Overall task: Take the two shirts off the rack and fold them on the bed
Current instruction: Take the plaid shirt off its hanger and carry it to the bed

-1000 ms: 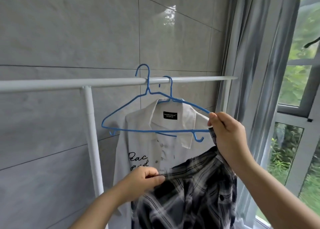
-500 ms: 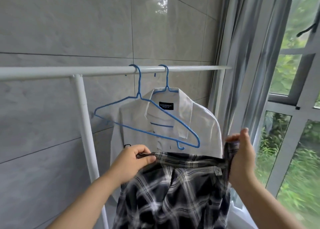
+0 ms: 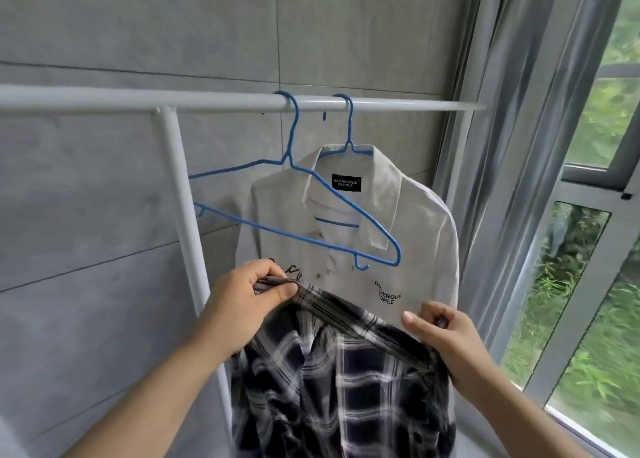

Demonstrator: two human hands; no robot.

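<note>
Plaid shirt (image 3: 343,381) hung between my hands, off its blue hanger (image 3: 298,211): left hand (image 3: 247,296) and right hand (image 3: 446,340) each pinched a shoulder so it stayed spread for carrying. White shirt (image 3: 349,246) hung behind on the rack (image 3: 104,101), to the far right.

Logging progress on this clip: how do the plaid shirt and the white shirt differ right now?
The plaid shirt is off its hanger, gripped at the shoulders by the left hand and right hand; the white shirt hangs untouched on a blue hanger. Plaid is dark checked; white is plain with lettering. Both are collared.
</note>
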